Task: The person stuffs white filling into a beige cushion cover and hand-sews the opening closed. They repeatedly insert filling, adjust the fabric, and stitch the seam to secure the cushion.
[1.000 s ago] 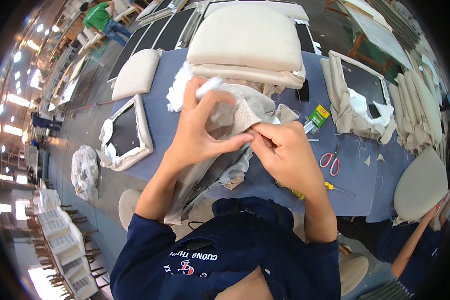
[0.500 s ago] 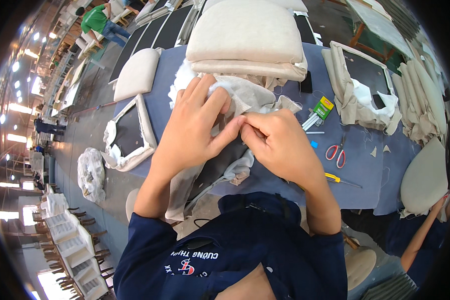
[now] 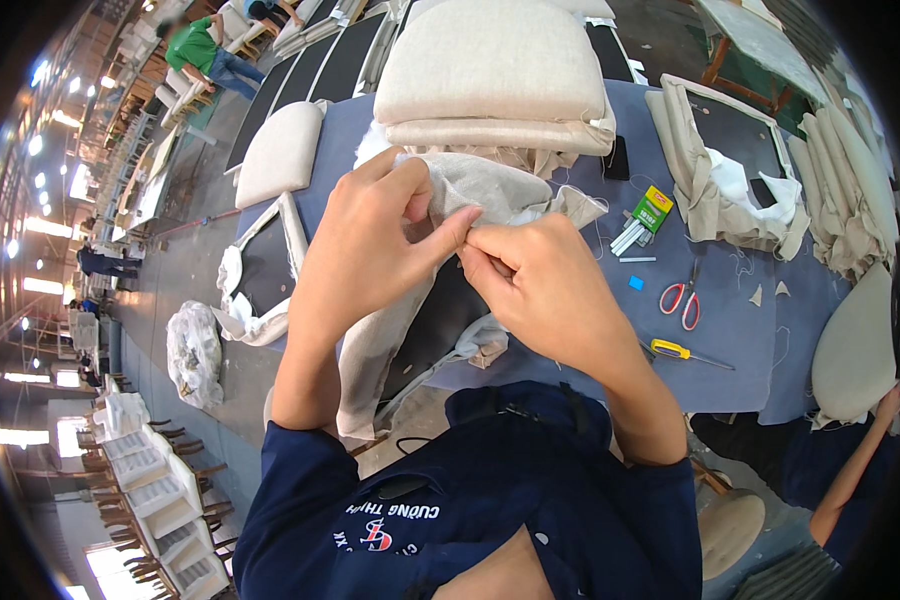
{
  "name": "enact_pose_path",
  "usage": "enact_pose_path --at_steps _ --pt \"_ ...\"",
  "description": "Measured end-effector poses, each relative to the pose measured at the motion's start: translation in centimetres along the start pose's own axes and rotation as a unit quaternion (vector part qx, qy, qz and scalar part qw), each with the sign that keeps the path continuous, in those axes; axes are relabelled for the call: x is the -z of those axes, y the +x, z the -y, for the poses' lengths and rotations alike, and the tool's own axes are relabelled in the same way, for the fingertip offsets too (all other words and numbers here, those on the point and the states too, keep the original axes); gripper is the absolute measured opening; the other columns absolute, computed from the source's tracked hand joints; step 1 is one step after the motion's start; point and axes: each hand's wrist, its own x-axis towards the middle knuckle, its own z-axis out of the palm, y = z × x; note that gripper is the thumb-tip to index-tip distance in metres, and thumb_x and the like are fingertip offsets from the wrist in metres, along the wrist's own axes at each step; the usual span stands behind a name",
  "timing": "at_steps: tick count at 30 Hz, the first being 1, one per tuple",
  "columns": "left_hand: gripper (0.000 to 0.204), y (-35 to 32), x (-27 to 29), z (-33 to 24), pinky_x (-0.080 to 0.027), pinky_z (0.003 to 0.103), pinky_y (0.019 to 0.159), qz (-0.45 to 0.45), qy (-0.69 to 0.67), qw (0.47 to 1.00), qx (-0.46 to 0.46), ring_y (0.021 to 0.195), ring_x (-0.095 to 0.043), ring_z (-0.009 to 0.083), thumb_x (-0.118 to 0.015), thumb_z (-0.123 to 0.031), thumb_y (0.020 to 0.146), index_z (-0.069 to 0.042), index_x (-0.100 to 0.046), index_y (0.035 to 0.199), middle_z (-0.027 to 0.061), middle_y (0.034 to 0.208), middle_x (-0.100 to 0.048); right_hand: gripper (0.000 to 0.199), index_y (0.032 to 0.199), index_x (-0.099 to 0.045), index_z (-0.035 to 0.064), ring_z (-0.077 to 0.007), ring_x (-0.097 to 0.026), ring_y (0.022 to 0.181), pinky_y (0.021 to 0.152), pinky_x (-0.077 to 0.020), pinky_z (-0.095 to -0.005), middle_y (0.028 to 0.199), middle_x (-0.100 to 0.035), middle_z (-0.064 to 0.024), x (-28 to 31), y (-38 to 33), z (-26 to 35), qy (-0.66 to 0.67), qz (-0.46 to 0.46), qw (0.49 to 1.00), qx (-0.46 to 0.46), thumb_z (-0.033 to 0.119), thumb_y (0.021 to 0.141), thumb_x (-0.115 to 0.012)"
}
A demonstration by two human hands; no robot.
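Note:
A partly covered upholstery panel lies under my hands, with a black backing [image 3: 440, 325], loose beige fabric [image 3: 495, 187] and white padding [image 3: 372, 145] at its far left corner. My left hand [image 3: 370, 240] curls its fingers over the fabric, its thumb reaching across to my right fingertips. Thumb and fingers of my right hand [image 3: 540, 265] are pinched together at the fabric's edge; what lies between them is hidden. A fabric-covered strip hangs toward me below my left hand.
Covered cushions [image 3: 490, 65] are stacked beyond my hands. To the right lie a green box of white sticks [image 3: 652, 210], red-handled scissors [image 3: 682, 305], a yellow screwdriver [image 3: 672, 348] and a black phone-like slab [image 3: 616, 160]. Unfinished panels [image 3: 740, 190] flank both sides. Another person's arm [image 3: 860, 465] is at right.
My hands have shifted slightly left together, still meeting at the fabric. The left fingers have lowered over the fabric, and less white padding shows. The whole view has turned slightly.

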Motion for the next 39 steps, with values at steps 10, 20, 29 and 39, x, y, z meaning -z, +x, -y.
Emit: enact_pose_path --at_steps 10,20,29,39 --pt "0.017 -1.0 0.0 1.1 -0.043 0.038 0.065 -0.008 -0.075 0.997 0.016 0.071 -0.052 0.0291 -0.070 -0.003 0.082 0.002 -0.054 0.080 0.0124 0.076 -0.051 0.019 0.076 -0.062 -0.0034 -0.0412 -0.049 0.053 0.050 -0.0368 -0.0425 0.062 -0.051 -0.0234 -0.1 0.0 0.1 0.014 -0.016 1.000 0.015 0.009 0.090 -0.065" --pt "0.023 -3.1 -1.6 0.8 -0.041 0.042 0.073 -0.061 0.068 0.994 -0.067 0.079 -0.050 0.0331 -0.074 -0.003 0.071 -0.003 -0.054 0.082 0.0121 0.085 -0.049 0.019 0.076 -0.063 -0.0029 -0.0417 -0.051 0.055 0.051 -0.0378 -0.0428 0.063 -0.052 -0.0231 0.6 0.4 0.1 -0.004 0.008 1.000 0.004 0.010 0.090 -0.065" --pt "0.009 -3.8 -3.7 3.1 -0.036 0.041 0.068 -0.144 -0.043 0.988 -0.041 0.076 -0.044 0.0308 -0.062 -0.001 0.081 0.000 -0.054 0.080 0.0135 0.082 -0.046 0.019 0.074 -0.063 -0.0027 -0.0427 -0.053 0.056 0.053 -0.0400 -0.0438 0.061 -0.053 -0.0232 0.7 0.9 0.6 -0.034 0.016 0.999 0.009 0.009 0.089 -0.064" --pt "0.010 -3.5 -3.9 2.7 -0.035 0.039 0.065 -0.135 -0.089 0.986 -0.046 0.074 -0.040 0.0295 -0.058 -0.003 0.085 0.001 -0.052 0.079 0.0137 0.079 -0.043 0.017 0.076 -0.064 -0.0021 -0.0420 -0.054 0.054 0.051 -0.0402 -0.0427 0.060 -0.053 -0.0231 1.3 -0.4 1.3 -0.076 0.008 0.997 -0.020 0.008 0.090 -0.063"
